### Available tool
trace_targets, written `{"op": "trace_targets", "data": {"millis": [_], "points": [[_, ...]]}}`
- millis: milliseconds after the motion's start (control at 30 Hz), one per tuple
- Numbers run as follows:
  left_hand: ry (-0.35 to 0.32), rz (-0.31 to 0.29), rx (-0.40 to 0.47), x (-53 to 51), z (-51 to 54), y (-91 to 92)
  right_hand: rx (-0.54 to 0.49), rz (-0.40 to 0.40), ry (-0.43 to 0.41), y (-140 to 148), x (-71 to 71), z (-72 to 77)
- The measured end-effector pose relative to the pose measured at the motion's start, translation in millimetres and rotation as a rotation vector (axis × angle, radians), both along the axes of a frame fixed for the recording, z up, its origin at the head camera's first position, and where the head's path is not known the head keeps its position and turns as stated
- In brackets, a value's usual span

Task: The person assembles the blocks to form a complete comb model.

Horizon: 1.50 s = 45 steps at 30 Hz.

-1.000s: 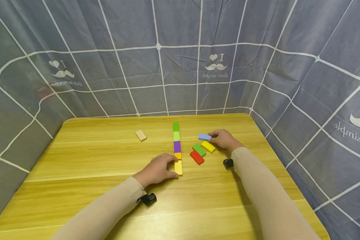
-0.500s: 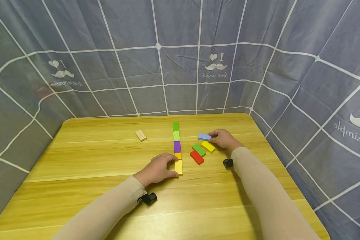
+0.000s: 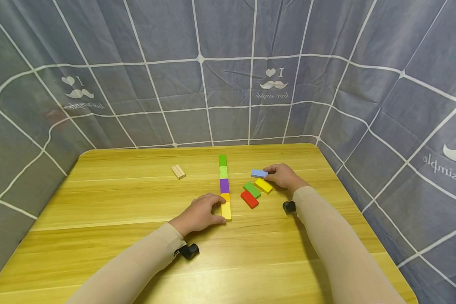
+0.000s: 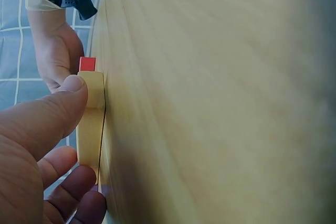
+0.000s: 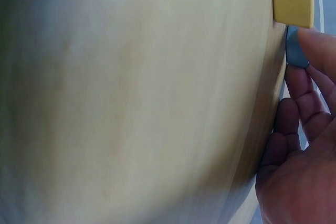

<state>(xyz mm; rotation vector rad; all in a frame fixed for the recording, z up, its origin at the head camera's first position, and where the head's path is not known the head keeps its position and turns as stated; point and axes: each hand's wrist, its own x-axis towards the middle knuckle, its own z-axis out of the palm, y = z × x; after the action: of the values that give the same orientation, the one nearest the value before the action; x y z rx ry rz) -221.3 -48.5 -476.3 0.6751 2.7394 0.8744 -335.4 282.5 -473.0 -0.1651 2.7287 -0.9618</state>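
A straight row of blocks runs away from me in the head view: dark green (image 3: 222, 161), light green (image 3: 223, 172), purple (image 3: 224, 186), orange (image 3: 225, 197) and, nearest, a pale yellow block (image 3: 226, 212). My left hand (image 3: 198, 214) holds the pale yellow block, thumb at its near end and a finger by its far end. With thumb and fingers my right hand (image 3: 283, 175) pinches the right end of a light blue block (image 3: 259, 173) lying on the table. In the right wrist view that blue block (image 5: 297, 48) sits between thumb and fingers.
Right of the row lie a yellow block (image 3: 264, 185), a green block (image 3: 252, 190) and a red block (image 3: 249, 199). Several small plain wood pieces (image 3: 178, 172) lie side by side to the left. A grey checked curtain (image 3: 228, 84) surrounds the wooden table (image 3: 129, 198).
The pale yellow block has slid slightly away from me, up against the orange block, under my left hand. My right hand stays put on the light blue block.
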Motion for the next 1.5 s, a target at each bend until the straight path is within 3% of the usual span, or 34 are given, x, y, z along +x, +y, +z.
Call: {"op": "trace_targets", "data": {"millis": [1333,1500], "points": [[-0.01,0.003,0.008,-2.2,-0.1,-0.3,-0.004,-0.007,-0.013,-0.1,-1.8,-0.7],[-0.025,0.026,0.03,-5.0,3.5,-4.5,0.001,-0.006,-0.006,0.1,-1.4,-0.5]]}}
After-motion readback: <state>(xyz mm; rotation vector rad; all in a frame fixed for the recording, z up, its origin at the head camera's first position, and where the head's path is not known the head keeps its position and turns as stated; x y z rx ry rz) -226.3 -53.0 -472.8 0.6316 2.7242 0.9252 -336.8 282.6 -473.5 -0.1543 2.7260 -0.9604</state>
